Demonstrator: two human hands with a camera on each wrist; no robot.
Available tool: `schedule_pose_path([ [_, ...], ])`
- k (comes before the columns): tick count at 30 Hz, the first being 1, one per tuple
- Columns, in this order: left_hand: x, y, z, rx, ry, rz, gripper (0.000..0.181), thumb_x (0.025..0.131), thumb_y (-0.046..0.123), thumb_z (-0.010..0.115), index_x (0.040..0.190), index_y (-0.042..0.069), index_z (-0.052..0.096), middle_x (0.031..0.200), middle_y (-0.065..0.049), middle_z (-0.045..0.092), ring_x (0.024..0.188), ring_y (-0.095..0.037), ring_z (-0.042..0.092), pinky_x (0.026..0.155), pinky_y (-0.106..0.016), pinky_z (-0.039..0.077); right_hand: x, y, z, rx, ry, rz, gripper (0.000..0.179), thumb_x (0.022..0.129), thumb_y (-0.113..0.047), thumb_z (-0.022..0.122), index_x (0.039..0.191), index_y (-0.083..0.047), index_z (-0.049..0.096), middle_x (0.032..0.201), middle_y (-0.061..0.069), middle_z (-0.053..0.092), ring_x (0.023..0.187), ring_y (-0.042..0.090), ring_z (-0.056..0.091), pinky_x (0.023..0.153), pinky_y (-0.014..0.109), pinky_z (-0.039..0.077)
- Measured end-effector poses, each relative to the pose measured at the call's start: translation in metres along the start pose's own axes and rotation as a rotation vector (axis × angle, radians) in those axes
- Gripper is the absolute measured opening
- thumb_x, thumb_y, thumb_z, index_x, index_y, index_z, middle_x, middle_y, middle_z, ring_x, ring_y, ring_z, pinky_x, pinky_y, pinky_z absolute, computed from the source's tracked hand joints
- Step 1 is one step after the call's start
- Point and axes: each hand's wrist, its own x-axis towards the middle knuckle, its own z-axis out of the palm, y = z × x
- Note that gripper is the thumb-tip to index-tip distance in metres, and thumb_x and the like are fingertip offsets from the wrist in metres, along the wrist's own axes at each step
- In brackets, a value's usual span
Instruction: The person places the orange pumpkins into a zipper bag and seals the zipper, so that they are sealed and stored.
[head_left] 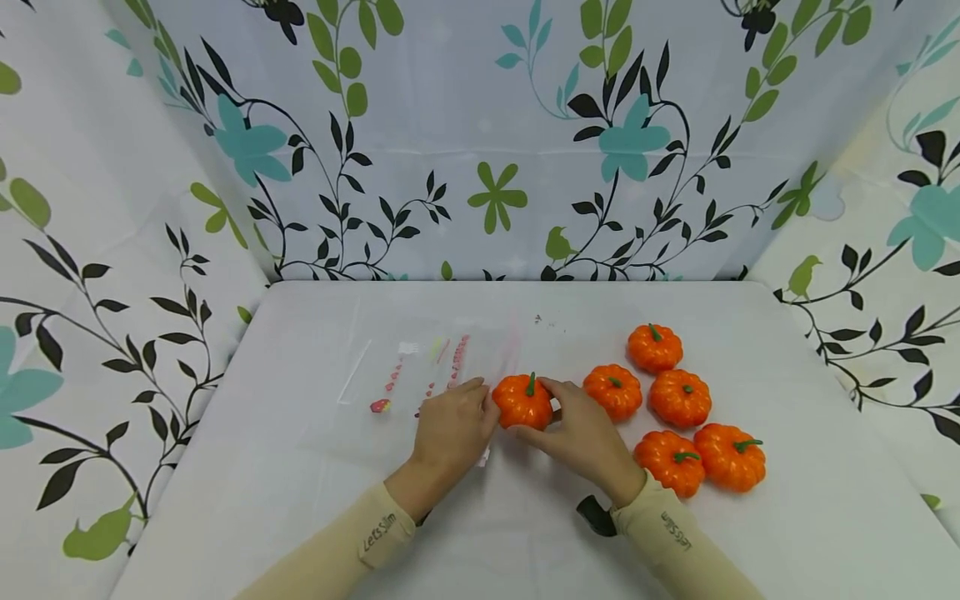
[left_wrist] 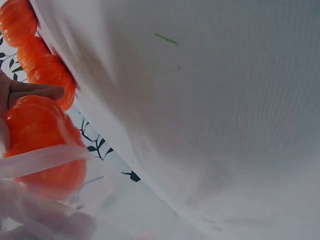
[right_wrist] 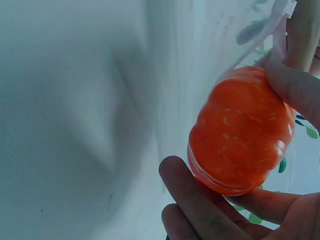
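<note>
A small orange toy pumpkin (head_left: 522,402) with a green stem is gripped by my right hand (head_left: 588,437), thumb on one side and fingers on the other. A clear plastic bag (head_left: 356,379) with pink and red print lies flat on the left of the table. My left hand (head_left: 452,429) holds the bag near its mouth, beside the pumpkin. In the left wrist view, the bag's edge (left_wrist: 47,157) crosses the pumpkin (left_wrist: 42,125), whose lower part shows through the film. A white zip slider (right_wrist: 286,7) sits on the bag's edge in the right wrist view.
Several more orange pumpkins stand to the right of my right hand: one at the back (head_left: 655,347), one close to my fingers (head_left: 613,392), and others near the forearm (head_left: 730,458). A leaf-patterned curtain (head_left: 465,108) hangs behind the white table (head_left: 525,533).
</note>
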Motion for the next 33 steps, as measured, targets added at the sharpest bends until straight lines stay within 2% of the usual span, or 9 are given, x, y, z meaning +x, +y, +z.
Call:
schedule_pose_path([
  [7, -0.004, 0.004, 0.002, -0.010, 0.048, 0.062, 0.012, 0.083, 0.008, 0.077, 0.088, -0.002, 0.076, 0.101, -0.016, 0.075, 0.076, -0.028, 0.075, 0.062, -0.036, 0.062, 0.007, 0.001, 0.015, -0.138, 0.009, -0.094, 0.082, 0.075, -0.051, 0.086, 0.138, -0.005, 0.060, 0.120, 0.009, 0.066, 0.095, 0.021, 0.065, 0.084, 0.040, 0.058],
  [11, -0.006, 0.007, 0.004, 0.025, 0.097, 0.107, 0.016, 0.081, 0.009, 0.079, 0.092, -0.003, 0.077, 0.101, -0.015, 0.076, 0.076, -0.028, 0.075, 0.061, -0.037, 0.062, 0.013, 0.001, 0.024, -0.168, -0.033, -0.116, 0.080, 0.076, -0.047, 0.085, 0.139, -0.005, 0.060, 0.118, 0.009, 0.064, 0.093, 0.021, 0.064, 0.082, 0.038, 0.058],
  [14, -0.008, 0.010, 0.004, 0.048, 0.125, 0.142, 0.018, 0.079, 0.009, 0.080, 0.093, -0.002, 0.077, 0.101, -0.014, 0.076, 0.077, -0.027, 0.075, 0.061, -0.038, 0.062, 0.016, -0.001, 0.029, -0.127, -0.077, -0.127, 0.073, 0.076, -0.039, 0.087, 0.134, -0.002, 0.062, 0.121, 0.009, 0.062, 0.098, 0.022, 0.064, 0.087, 0.039, 0.058],
  [18, -0.010, 0.014, 0.005, 0.015, 0.134, 0.162, 0.018, 0.079, 0.007, 0.078, 0.094, -0.003, 0.077, 0.103, -0.013, 0.076, 0.079, -0.027, 0.075, 0.062, -0.038, 0.062, 0.020, -0.003, 0.035, -0.013, -0.105, -0.194, 0.061, 0.077, -0.022, 0.087, 0.129, -0.001, 0.062, 0.124, 0.009, 0.061, 0.106, 0.023, 0.062, 0.097, 0.041, 0.053],
  [21, -0.012, 0.014, 0.006, 0.003, 0.137, 0.169, 0.018, 0.078, 0.006, 0.077, 0.093, -0.004, 0.076, 0.102, -0.014, 0.076, 0.080, -0.026, 0.075, 0.061, -0.037, 0.062, 0.022, -0.002, 0.037, 0.068, -0.112, -0.234, 0.067, 0.077, -0.014, 0.087, 0.135, -0.001, 0.058, 0.131, 0.010, 0.061, 0.106, 0.020, 0.061, 0.097, 0.038, 0.052],
  [26, -0.015, 0.012, 0.006, 0.058, 0.137, 0.178, 0.021, 0.076, 0.009, 0.080, 0.093, -0.003, 0.077, 0.101, -0.014, 0.076, 0.081, -0.025, 0.075, 0.061, -0.035, 0.062, 0.023, 0.002, 0.036, 0.174, -0.139, -0.157, 0.069, 0.077, -0.014, 0.088, 0.137, -0.005, 0.055, 0.107, 0.006, 0.067, 0.088, 0.019, 0.060, 0.074, 0.033, 0.054],
  [28, -0.016, 0.011, 0.005, 0.087, 0.137, 0.183, 0.019, 0.076, 0.009, 0.081, 0.090, -0.003, 0.077, 0.100, -0.013, 0.075, 0.079, -0.024, 0.075, 0.059, -0.034, 0.061, 0.021, 0.005, 0.034, 0.215, -0.146, -0.117, 0.062, 0.079, -0.016, 0.087, 0.132, -0.010, 0.057, 0.097, 0.002, 0.064, 0.087, 0.019, 0.061, 0.073, 0.032, 0.054],
  [30, -0.017, 0.010, 0.005, 0.107, 0.141, 0.183, 0.017, 0.075, 0.010, 0.081, 0.086, -0.002, 0.076, 0.099, -0.012, 0.075, 0.077, -0.023, 0.075, 0.058, -0.033, 0.061, 0.020, 0.008, 0.033, 0.256, -0.142, -0.089, 0.057, 0.081, -0.020, 0.086, 0.130, -0.011, 0.058, 0.107, 0.002, 0.066, 0.094, 0.019, 0.065, 0.077, 0.034, 0.056],
  [33, -0.019, 0.008, 0.005, 0.104, 0.156, 0.177, 0.014, 0.075, 0.009, 0.080, 0.083, -0.001, 0.074, 0.097, -0.012, 0.074, 0.074, -0.023, 0.074, 0.054, -0.034, 0.060, 0.018, 0.013, 0.031, 0.317, -0.118, -0.047, 0.062, 0.086, -0.023, 0.082, 0.141, -0.011, 0.056, 0.123, 0.006, 0.067, 0.103, 0.022, 0.068, 0.086, 0.039, 0.058],
])
